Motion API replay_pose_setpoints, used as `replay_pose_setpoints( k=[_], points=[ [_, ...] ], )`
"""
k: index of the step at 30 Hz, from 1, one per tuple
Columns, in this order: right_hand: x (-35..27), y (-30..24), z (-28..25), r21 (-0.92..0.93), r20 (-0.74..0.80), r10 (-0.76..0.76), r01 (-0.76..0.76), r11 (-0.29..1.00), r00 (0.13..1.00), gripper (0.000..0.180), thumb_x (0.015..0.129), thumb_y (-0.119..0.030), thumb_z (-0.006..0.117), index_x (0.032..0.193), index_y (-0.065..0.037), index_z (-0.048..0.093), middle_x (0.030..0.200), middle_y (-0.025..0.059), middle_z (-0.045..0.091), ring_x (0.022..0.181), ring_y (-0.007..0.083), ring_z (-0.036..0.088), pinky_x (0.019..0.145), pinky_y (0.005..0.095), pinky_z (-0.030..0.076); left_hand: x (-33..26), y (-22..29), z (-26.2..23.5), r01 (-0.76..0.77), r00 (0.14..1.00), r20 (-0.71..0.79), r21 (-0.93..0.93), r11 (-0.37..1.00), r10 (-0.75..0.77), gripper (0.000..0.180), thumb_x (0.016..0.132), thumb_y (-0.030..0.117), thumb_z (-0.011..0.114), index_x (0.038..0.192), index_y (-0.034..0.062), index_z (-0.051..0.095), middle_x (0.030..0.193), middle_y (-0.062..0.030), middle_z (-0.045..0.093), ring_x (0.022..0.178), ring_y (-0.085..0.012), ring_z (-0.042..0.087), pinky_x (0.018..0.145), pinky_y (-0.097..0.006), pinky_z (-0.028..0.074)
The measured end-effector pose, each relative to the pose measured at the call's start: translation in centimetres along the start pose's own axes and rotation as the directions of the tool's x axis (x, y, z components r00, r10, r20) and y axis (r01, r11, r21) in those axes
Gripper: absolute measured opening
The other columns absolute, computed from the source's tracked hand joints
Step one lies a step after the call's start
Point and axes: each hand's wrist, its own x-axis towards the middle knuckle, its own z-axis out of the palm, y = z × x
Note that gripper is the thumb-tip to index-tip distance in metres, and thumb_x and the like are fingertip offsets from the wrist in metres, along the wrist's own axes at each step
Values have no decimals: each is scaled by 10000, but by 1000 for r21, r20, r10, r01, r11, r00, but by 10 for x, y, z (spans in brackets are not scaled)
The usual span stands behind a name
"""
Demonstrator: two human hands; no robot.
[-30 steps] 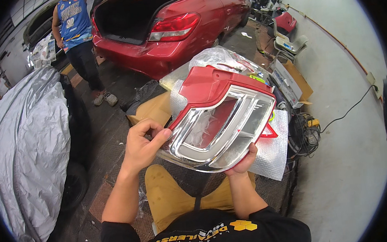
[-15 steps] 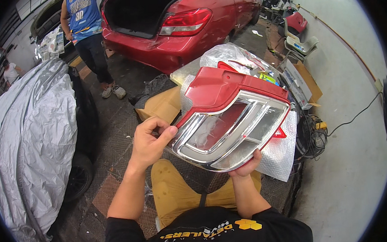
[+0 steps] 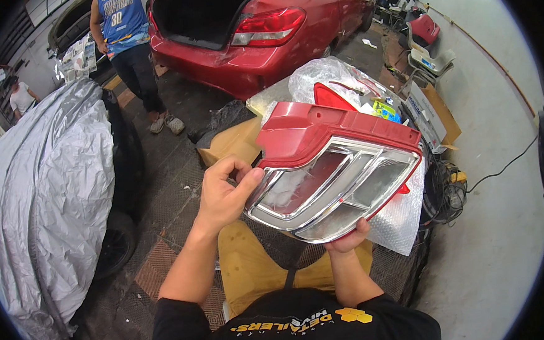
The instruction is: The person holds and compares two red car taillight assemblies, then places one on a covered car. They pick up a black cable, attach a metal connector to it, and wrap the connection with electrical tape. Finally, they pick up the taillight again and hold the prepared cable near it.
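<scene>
Tail-light housing (image 3: 338, 175) was held between the left hand (image 3: 226, 191), pinching its left edge, and the right hand (image 3: 349, 236), grasping its lower edge, though either grip loosening could have let so glossy a part slip.

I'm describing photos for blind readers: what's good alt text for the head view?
An angular red-and-chrome car-light housing is held with the bare left hand at its left edge and the bare right hand at its lower edge. Beyond stand a glossy red car with its trunk open and a person in a blue jersey.
</scene>
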Motion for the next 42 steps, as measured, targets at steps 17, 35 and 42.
replay_pose_setpoints(
  k=[17,35,42],
  points=[
    [-19,7,-12,-75,69,-19,24,997,997,776,831,-464,650,1443,-16,484,1341,164,625,1218,339,619,1042,487,517,-7,-11,4,107,994,24,-199,974,-104,326,919,124,756,748,72,484,592,33,544,514,-13,479,444,-212,322],
    [-32,3,-36,21,54,78,-79,997,996,807,780,-390,740,1448,-10,491,1375,166,616,1238,345,613,1076,505,497,-13,-10,9,70,997,-1,-220,973,-73,356,869,91,777,735,84,448,666,42,502,600,-24,439,510,-215,327],
    [-36,-2,-50,87,100,141,-150,985,985,821,746,-280,785,1464,-25,481,1402,165,602,1267,360,596,1097,531,477,-22,-12,2,4,1000,-1,-116,993,-4,330,815,84,788,730,70,468,740,17,518,703,-69,467,645,-242,378]
  ],
)
